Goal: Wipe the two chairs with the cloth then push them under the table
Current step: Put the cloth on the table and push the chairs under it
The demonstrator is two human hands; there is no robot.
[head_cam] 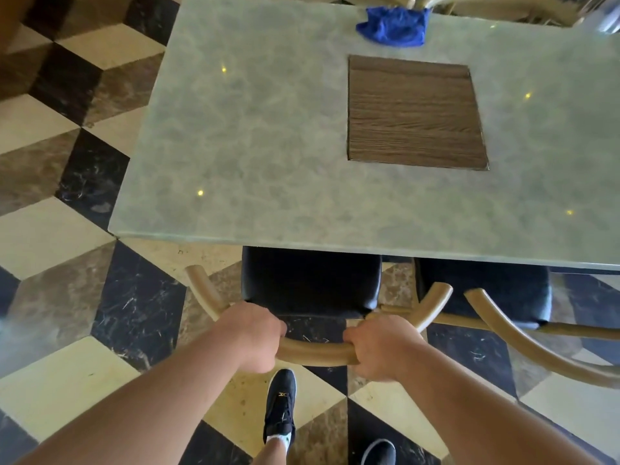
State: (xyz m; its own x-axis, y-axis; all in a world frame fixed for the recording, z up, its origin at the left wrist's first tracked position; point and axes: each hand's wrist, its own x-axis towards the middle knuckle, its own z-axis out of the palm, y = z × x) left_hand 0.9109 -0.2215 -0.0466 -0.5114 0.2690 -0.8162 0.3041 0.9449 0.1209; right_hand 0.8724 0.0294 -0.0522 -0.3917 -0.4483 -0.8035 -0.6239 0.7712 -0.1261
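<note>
Two chairs with black seats and curved tan backrests stand at the near edge of the grey marble table [268, 146]. The left chair [310, 280] has its seat partly under the tabletop. My left hand [253, 335] and my right hand [380, 347] both grip its curved backrest rail, one at each side. The right chair [486, 290] sits beside it, its seat also partly under the table. The blue cloth [394, 25] lies crumpled on the far side of the tabletop, away from both hands.
A brown wooden square inlay [414, 112] lies in the tabletop. The floor has a cube-pattern of black, cream and brown tiles [67, 229]. My black shoes [280, 407] stand behind the left chair. Another tan chair back [486, 1] shows beyond the table.
</note>
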